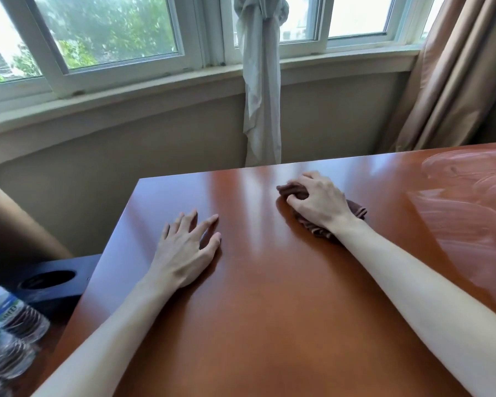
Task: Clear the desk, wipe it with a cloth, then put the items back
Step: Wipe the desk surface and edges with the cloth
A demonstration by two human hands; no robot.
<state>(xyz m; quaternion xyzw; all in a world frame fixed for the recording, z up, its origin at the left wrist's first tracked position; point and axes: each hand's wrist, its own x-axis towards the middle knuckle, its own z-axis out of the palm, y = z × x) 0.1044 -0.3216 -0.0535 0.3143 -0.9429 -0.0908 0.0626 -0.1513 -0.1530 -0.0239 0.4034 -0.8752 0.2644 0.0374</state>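
Evidently the wiping stage is under way. The desk (269, 296) is showing bare polished wood across everything in view, and pale streaks of moisture are drying over its far right part, while the middle and left are looking glossy and unstreaked, so I judge that side is waiting its turn.

The right hand (317, 200) is bearing down on a dark brown cloth (355, 210) near the far middle of the desk. Its fingers are curling into the bunched fabric and its thumb is pinching a fold, which is keeping the cloth gathered under the palm so it cannot slide free; a loose tail is sticking out beneath the wrist.

The left hand (185, 247) is resting flat on the wood, well apart from the cloth, fingers spread and nearly straight, holding nothing. It seems to be bracing the person as they are leaning forward.

Two plastic water bottles (9, 322) are lying off the desk's left edge on a lower surface, beside a dark block with a round hole (52, 282); they are probably waiting to go back.

Behind the desk, a knotted white curtain (261, 81) is hanging against the window (112, 32), and a tan drape (455, 81) is falling at the right.
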